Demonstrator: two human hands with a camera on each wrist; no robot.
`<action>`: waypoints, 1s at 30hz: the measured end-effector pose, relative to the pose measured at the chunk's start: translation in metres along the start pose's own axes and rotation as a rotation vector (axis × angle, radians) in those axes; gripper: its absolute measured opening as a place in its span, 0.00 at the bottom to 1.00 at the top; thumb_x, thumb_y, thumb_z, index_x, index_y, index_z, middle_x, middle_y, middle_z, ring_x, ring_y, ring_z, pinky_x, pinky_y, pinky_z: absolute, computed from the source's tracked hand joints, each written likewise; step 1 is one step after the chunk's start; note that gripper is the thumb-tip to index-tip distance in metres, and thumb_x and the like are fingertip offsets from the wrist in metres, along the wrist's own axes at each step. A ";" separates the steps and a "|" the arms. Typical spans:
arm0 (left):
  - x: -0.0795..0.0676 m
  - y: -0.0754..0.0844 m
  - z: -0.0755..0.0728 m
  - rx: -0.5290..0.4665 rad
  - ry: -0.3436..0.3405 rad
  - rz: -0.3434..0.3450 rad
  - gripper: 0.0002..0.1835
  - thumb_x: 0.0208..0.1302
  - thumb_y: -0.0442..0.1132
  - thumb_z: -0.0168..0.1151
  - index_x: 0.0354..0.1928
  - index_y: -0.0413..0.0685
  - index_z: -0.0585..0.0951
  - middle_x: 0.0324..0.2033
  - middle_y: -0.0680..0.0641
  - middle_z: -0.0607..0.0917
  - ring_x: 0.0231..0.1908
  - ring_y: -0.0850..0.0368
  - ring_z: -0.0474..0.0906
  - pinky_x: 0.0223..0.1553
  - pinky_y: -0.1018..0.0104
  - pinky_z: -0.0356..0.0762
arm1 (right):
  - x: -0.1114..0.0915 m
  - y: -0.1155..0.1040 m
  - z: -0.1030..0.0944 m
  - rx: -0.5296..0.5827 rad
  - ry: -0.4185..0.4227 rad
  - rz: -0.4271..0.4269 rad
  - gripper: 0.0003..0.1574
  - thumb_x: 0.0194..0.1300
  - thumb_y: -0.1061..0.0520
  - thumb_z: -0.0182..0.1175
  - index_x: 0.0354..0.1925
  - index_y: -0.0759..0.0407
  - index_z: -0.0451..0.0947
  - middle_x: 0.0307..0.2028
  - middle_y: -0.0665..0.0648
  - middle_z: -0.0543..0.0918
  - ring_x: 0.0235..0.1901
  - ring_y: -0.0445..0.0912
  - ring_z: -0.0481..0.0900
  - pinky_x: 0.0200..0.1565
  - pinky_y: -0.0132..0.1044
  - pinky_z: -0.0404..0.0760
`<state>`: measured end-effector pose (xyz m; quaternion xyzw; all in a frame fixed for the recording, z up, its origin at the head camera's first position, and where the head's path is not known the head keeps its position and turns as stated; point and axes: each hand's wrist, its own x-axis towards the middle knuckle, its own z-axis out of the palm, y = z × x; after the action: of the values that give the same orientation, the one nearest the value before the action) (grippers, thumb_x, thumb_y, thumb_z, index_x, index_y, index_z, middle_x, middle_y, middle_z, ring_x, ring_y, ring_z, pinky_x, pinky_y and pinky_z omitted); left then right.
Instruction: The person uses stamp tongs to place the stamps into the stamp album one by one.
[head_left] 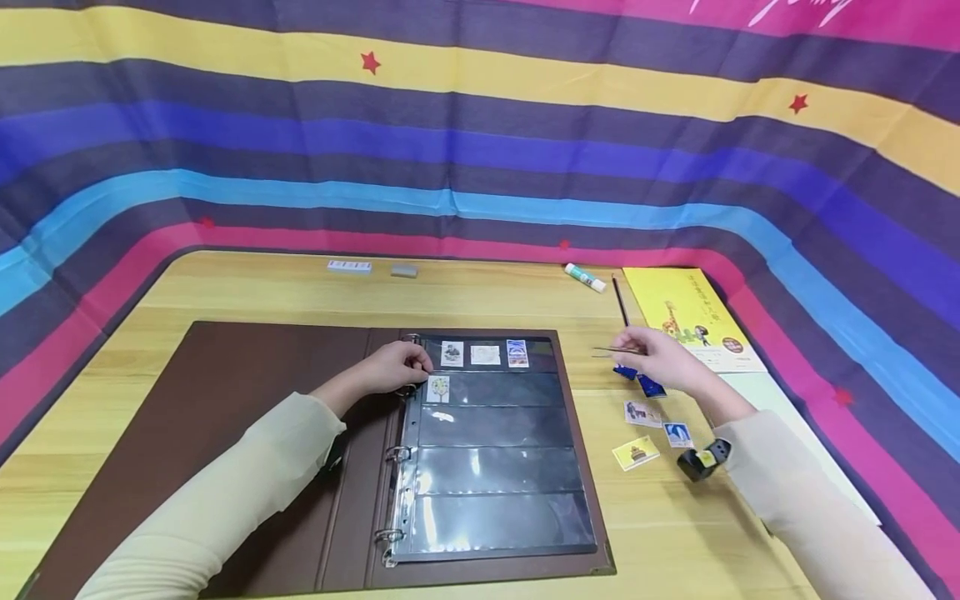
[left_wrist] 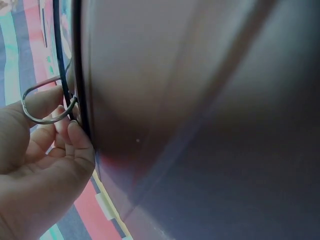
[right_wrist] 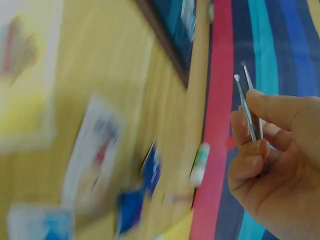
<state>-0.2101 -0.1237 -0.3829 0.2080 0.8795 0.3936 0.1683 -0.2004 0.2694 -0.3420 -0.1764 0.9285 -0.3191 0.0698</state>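
Note:
A brown ring-binder stamp album point(head_left: 277, 400) lies spread on the table, with a black pocket page point(head_left: 495, 467) on its right side. Three stamps sit in the top row; a tree stamp point(head_left: 438, 389) is at the left of the second row. My left hand point(head_left: 388, 367) pinches the page's left edge by the upper binder ring point(left_wrist: 47, 120). Right of the album, my right hand point(head_left: 656, 357) holds metal tweezers point(right_wrist: 246, 105), their tips apart with nothing between them. Below that hand lie loose stamps: two dark blue ones, a pale figure stamp point(head_left: 642, 413), a blue-white stamp point(head_left: 678, 434) and a yellow stamp point(head_left: 636, 452).
A glue stick point(head_left: 585, 277), a pencil point(head_left: 620, 302) and a yellow booklet point(head_left: 678, 308) lie at the back right. White paper point(head_left: 795, 442) is under the right forearm. Two small blocks, a white one point(head_left: 349, 267) and a grey one point(head_left: 404, 271), sit near the striped cloth.

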 end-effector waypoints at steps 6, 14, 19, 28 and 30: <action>-0.002 -0.002 0.000 -0.010 0.001 -0.006 0.03 0.53 0.32 0.53 0.31 0.40 0.74 0.21 0.49 0.71 0.22 0.57 0.65 0.29 0.66 0.64 | -0.017 0.032 -0.012 -0.135 0.066 0.105 0.11 0.53 0.55 0.55 0.31 0.63 0.71 0.27 0.55 0.74 0.26 0.46 0.70 0.26 0.37 0.68; -0.002 -0.001 0.001 -0.017 0.000 0.004 0.03 0.53 0.31 0.53 0.31 0.39 0.74 0.21 0.49 0.71 0.22 0.57 0.65 0.29 0.65 0.64 | -0.023 0.055 -0.022 -0.224 0.070 0.248 0.12 0.52 0.56 0.55 0.30 0.66 0.73 0.25 0.56 0.74 0.25 0.46 0.69 0.26 0.38 0.68; -0.001 -0.001 0.001 -0.022 0.003 -0.008 0.03 0.53 0.31 0.53 0.31 0.40 0.74 0.21 0.49 0.71 0.22 0.57 0.65 0.29 0.66 0.64 | -0.022 0.058 -0.021 -0.222 0.066 0.248 0.12 0.51 0.57 0.56 0.29 0.67 0.74 0.24 0.56 0.74 0.24 0.46 0.69 0.26 0.38 0.68; 0.001 -0.002 0.001 -0.015 0.003 -0.006 0.03 0.53 0.31 0.53 0.30 0.41 0.74 0.21 0.49 0.71 0.23 0.57 0.66 0.29 0.66 0.65 | -0.019 0.059 -0.015 -0.198 0.081 0.260 0.10 0.50 0.56 0.57 0.26 0.63 0.75 0.22 0.54 0.74 0.23 0.46 0.68 0.27 0.38 0.66; 0.001 -0.003 0.001 -0.019 0.002 -0.009 0.03 0.53 0.31 0.53 0.30 0.41 0.74 0.21 0.49 0.71 0.22 0.57 0.65 0.29 0.66 0.65 | -0.018 0.059 -0.013 -0.204 0.094 0.256 0.09 0.50 0.56 0.58 0.25 0.62 0.75 0.21 0.53 0.74 0.23 0.45 0.67 0.26 0.37 0.66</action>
<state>-0.2112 -0.1241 -0.3860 0.2020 0.8768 0.4015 0.1710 -0.2033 0.3273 -0.3678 -0.0479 0.9732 -0.2197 0.0482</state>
